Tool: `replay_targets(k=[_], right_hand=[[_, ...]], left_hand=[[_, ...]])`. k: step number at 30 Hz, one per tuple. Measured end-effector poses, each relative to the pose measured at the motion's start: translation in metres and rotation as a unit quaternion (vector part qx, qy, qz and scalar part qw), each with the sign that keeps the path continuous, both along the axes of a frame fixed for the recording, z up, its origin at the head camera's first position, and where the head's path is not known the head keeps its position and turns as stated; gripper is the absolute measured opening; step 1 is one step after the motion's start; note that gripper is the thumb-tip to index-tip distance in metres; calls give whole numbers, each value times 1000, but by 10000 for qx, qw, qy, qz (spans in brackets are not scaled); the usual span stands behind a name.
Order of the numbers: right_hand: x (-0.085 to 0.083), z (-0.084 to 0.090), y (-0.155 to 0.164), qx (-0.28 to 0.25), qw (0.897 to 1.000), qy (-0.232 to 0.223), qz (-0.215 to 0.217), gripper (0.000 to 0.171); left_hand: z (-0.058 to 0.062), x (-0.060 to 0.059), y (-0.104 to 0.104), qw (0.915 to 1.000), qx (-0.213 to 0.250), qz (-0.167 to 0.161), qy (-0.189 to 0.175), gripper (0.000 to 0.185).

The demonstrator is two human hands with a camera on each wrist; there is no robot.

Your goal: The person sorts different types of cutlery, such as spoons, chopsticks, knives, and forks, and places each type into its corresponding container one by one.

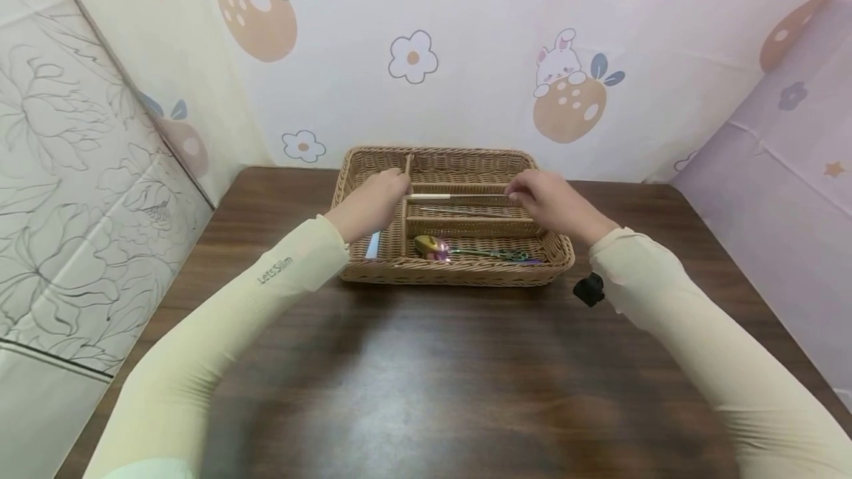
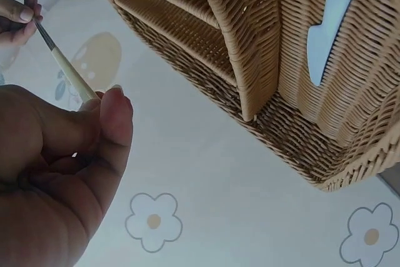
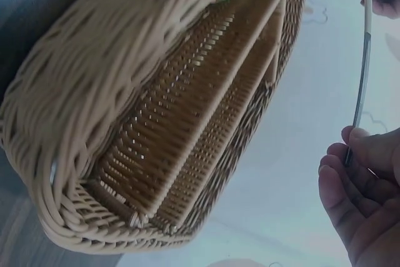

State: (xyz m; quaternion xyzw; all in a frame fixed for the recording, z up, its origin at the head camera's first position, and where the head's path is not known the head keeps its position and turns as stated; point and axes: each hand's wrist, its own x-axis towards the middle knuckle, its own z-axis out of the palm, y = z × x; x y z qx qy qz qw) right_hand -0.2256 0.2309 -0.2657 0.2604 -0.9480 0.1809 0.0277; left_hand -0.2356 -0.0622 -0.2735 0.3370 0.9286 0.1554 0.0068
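Note:
A thin chopstick [image 1: 429,196] with a cream handle and a metal lower part is stretched level between both hands, above the wicker basket [image 1: 459,276]. My left hand [image 1: 373,202] pinches the handle end between thumb and fingers. At the metal tip, my right hand [image 1: 558,205] grips with thumb and fingertips. A thin metal stick [image 1: 459,211] shows in the narrow middle compartment below. The front compartment contains a shiny, gold-and-purple spoon [image 1: 433,247] with a greenish handle. In the left wrist view a pale blue knife [image 2: 325,39] lies in the end compartment.
The basket stands at the back of a dark wooden table [image 1: 393,375], close to a patterned cloth backdrop [image 1: 479,80]. Wicker dividers [image 1: 466,226] split it into several compartments. A small black object [image 1: 589,290] shows beside the right cuff.

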Motion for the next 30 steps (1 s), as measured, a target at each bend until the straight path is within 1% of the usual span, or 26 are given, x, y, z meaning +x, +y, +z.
replay_targets(k=[6, 9, 14, 18, 21, 23, 25, 30], right_hand=[[-12, 3, 5, 74, 9997, -91, -193, 14], [-19, 6, 7, 91, 9997, -60, -225, 14], [-30, 10, 10, 74, 9995, -119, -269, 15], [-40, 9, 13, 72, 9990, -272, -356, 15], [-45, 7, 14, 80, 9986, -354, -392, 15], [-48, 6, 15, 114, 9985, -354, -397, 15], [-51, 4, 16, 141, 9984, -371, -404, 15], [-57, -3, 18, 229, 9975, -446, -496, 14]], left_hand=[[3, -17, 12, 9991, -296, 314, -43, 31], [5, -24, 17, 9983, -332, 454, -147, 32], [8, -34, 23, 9972, 29, 530, -532, 34], [7, -42, 27, 9945, 333, 566, -815, 38], [4, -49, 30, 9925, 389, 588, -1001, 39], [2, -53, 32, 9918, 401, 586, -1064, 38], [0, -56, 34, 9923, 351, 579, -1041, 36], [-5, -60, 39, 9917, 336, 642, -1065, 36]])
